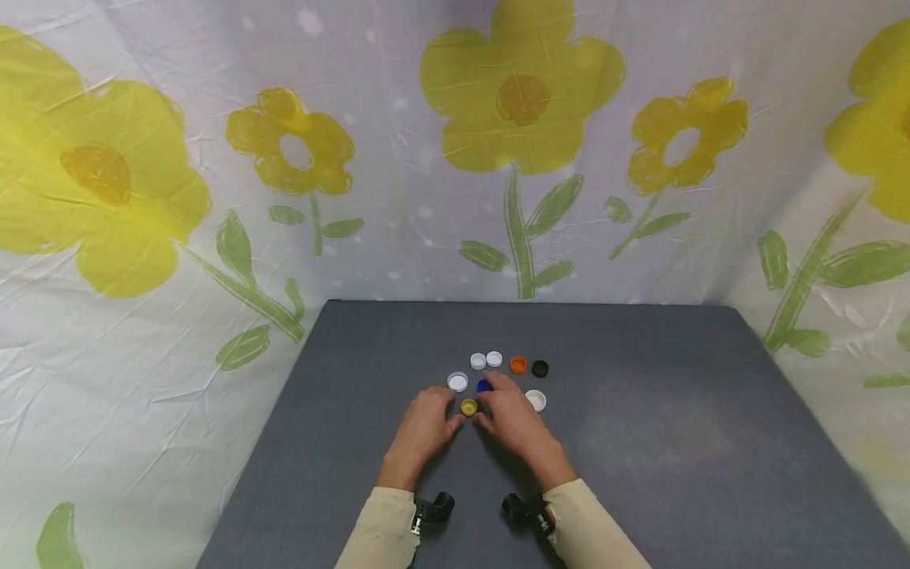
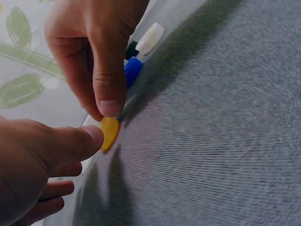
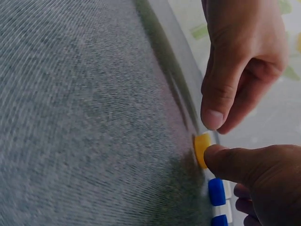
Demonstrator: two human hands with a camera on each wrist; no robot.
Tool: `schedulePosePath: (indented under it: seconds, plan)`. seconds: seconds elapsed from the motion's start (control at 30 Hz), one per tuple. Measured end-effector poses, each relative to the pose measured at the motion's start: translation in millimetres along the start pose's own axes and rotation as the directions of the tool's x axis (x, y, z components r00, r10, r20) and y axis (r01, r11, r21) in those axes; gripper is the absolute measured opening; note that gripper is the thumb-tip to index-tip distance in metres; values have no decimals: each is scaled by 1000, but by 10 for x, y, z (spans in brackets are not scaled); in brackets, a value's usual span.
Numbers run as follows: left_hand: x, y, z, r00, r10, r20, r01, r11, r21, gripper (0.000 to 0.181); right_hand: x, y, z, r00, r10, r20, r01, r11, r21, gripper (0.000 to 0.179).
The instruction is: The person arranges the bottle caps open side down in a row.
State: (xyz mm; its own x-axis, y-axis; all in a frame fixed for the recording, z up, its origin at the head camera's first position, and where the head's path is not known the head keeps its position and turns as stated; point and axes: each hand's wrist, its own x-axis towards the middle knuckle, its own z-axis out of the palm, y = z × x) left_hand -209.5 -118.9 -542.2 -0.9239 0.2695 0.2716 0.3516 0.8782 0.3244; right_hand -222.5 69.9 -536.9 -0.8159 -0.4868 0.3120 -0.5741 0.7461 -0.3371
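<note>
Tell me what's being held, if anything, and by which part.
Nothing appears held: the yellow cap sits on the table between the left hand and right hand. Contact is unclear.

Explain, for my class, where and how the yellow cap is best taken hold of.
Pinch the yellow cap by its side wall, thumb and finger at its left and right edges, probably coming from the person's near side. It is round, low and lies flat on the grey table, so the wall offers the surest grip. A blue cap sits just beyond, leaving the near side freer.
</note>
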Motion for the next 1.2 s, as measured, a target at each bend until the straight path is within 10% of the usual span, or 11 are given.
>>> schedulePosePath:
  seconds: [0.67,1.2]
  plan:
    - [21,54,116,994,-8,-106,2,998,-56,12,14,-11,83,996,47,-80,-51,998,-42,21]
    - [-74,253,-356,992,18,-128,-29,996,-88,20,-87,-204,-295,992,16,-129,-10,999,46,26]
